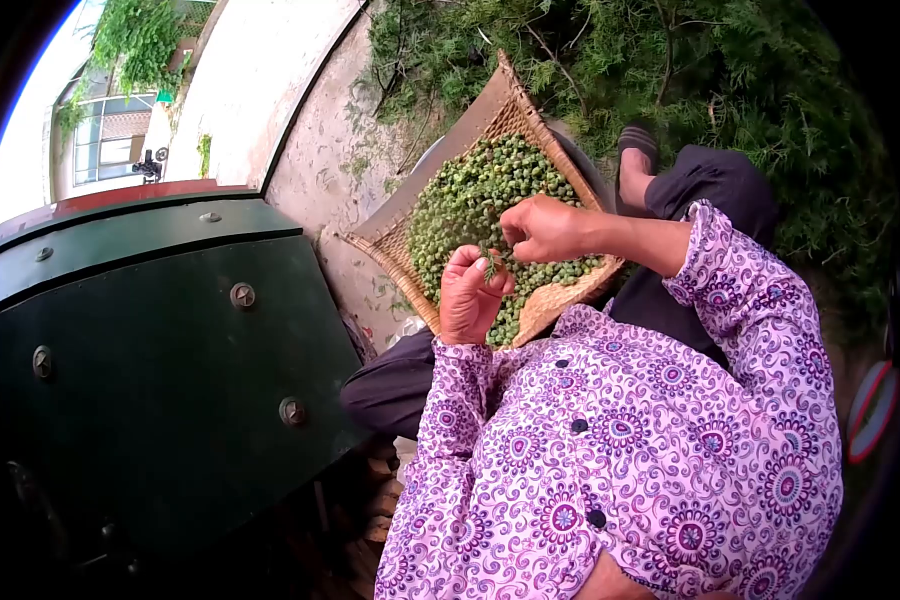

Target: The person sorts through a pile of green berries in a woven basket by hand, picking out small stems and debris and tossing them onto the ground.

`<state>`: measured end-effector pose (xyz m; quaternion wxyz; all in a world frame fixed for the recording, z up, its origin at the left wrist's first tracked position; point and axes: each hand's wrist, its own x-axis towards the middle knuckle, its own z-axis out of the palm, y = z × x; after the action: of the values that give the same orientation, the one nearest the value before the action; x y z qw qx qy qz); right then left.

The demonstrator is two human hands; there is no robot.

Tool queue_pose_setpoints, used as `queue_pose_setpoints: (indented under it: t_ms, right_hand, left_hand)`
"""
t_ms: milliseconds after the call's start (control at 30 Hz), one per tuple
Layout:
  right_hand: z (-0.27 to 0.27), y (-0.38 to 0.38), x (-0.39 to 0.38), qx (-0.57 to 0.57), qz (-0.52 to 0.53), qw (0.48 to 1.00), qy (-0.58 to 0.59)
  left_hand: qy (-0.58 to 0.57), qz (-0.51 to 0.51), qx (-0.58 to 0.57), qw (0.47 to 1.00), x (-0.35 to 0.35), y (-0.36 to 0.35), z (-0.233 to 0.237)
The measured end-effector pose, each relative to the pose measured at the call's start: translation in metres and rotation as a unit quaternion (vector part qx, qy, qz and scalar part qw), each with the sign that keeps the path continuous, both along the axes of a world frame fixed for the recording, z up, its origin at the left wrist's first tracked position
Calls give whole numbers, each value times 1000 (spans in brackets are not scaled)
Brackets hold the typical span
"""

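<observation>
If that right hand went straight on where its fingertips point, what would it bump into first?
Probably the green sprig in the left hand, close by the right hand; depth is unclear.

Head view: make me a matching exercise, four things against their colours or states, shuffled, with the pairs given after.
Things:
1. Basket
2. Left hand
3. Shirt
4. Panel

Colours or states:
A. Dark green, with round studs
B. Pinching a small leafy sprig
C. Heaped with small green pieces
D. Patterned in purple, with dark buttons

Pairs: 1-C, 2-B, 3-D, 4-A
</observation>
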<state>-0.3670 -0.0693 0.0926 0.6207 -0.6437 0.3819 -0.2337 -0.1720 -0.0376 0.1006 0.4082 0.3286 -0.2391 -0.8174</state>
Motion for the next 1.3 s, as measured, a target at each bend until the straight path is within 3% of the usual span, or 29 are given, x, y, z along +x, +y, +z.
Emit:
queue_pose_setpoints:
  t_ms: [33,100,133,167,200,267,300,367,467,500,567,600,833,1000,1167,1233,1267,1300]
  right_hand:
    - [-1,1,2,-163,-33,983,72]
    - [1,2,-2,-127,-29,988,86]
    - [3,3,-3,-170,-32,981,84]
    - [3,4,-1,-214,-36,973,82]
    - [-13,3,0,-266,-42,961,64]
    - [-10,2,-3,-266,-24,959,98]
    - [-8,2,-5,-267,-6,955,133]
    - [-4,5,-4,-278,-19,954,112]
    - [3,7,-4,-282,-14,953,109]
    - [5,8,-4,-274,4,953,126]
    - [6,11,-5,-264,2,956,124]
    - [6,11,-5,-260,1,959,109]
    - [11,11,-4,-228,13,966,120]
    - [10,9,-7,-231,21,965,125]
    - [8,12,-10,-223,13,966,131]
    - [7,12,-11,-233,11,964,126]
    - [8,12,-10,-239,11,963,125]
    - [10,13,-11,-241,10,963,123]
  left_hand:
    - [-1,1,4,1000,4,0,1]
    - [-76,-48,-10,996,13,0,2]
    - [-154,-11,-6,988,13,3,3]
    - [-153,-9,-5,988,21,4,-3]
    - [-270,-57,-29,961,34,2,-16]
    - [-454,-152,-21,878,58,2,-50]
    - [-570,-219,-78,788,61,5,-63]
    - [-605,-248,-267,708,70,19,-107]
    - [-674,-345,-255,601,53,23,-128]
    - [-672,-347,-254,603,48,24,-131]
    - [-747,-373,-242,494,39,26,-136]
    - [-749,-382,-262,475,42,26,-142]
    - [-721,-428,-331,433,48,22,-164]
    - [-752,-456,-254,403,36,14,-156]
    - [-723,-500,-243,410,59,7,-155]
    - [-708,-460,-200,497,65,5,-132]
    - [-689,-440,-236,525,77,5,-138]
    - [-692,-439,-237,523,80,3,-131]
